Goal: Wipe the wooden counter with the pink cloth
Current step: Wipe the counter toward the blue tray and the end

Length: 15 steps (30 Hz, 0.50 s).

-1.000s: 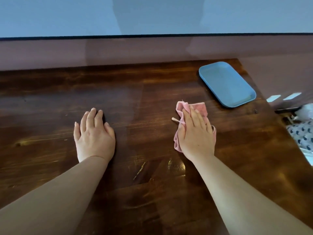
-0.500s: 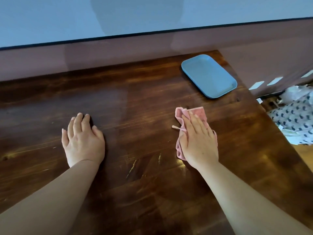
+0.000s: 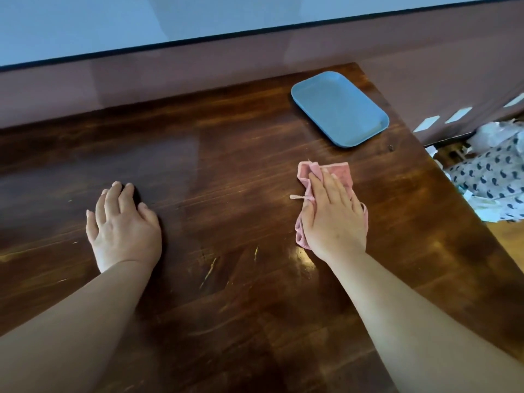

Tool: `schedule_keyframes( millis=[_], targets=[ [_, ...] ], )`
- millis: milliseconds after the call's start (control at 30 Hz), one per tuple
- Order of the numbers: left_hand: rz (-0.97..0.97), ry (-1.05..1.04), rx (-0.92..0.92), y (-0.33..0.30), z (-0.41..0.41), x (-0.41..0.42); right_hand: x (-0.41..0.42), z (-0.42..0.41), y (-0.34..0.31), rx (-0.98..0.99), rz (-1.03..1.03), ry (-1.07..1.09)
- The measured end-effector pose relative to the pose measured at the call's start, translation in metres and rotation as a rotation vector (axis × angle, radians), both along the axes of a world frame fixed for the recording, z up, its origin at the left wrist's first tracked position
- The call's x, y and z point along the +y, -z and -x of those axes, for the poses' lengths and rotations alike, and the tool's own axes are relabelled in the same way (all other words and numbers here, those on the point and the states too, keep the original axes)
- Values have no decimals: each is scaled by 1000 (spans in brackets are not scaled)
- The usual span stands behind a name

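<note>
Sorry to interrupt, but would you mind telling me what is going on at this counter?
A person is wiping the wooden counter. The right hand presses flat on the pink cloth, fingers straight. The left hand rests palm down on the bare wood, holding nothing. A blue tray sits near the far right corner, apart from the cloth.

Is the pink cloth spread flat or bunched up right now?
Bunched up. The pink cloth shows folds and a rumpled edge around the right hand, which presses flat on it against the wooden counter.
</note>
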<state>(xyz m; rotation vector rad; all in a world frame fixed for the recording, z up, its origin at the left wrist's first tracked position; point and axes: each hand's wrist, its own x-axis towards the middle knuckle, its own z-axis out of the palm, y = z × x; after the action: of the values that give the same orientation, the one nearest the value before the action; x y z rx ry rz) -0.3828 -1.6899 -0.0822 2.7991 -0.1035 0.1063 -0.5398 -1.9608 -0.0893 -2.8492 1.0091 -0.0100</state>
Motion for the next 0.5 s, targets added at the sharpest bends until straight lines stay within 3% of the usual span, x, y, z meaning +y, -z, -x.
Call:
schedule_keyframes(
  millis=[167,300,500],
  targets=[
    [-6,7,35,-3,2,-4,-12,-22,3,-60,9,72],
    [-15,-77,192,-18,3,-24,-11,-22,5,-60,25,83],
    [126,412,67,-13,78,-171,-14,-21,6,-66,-17,80]
  ],
)
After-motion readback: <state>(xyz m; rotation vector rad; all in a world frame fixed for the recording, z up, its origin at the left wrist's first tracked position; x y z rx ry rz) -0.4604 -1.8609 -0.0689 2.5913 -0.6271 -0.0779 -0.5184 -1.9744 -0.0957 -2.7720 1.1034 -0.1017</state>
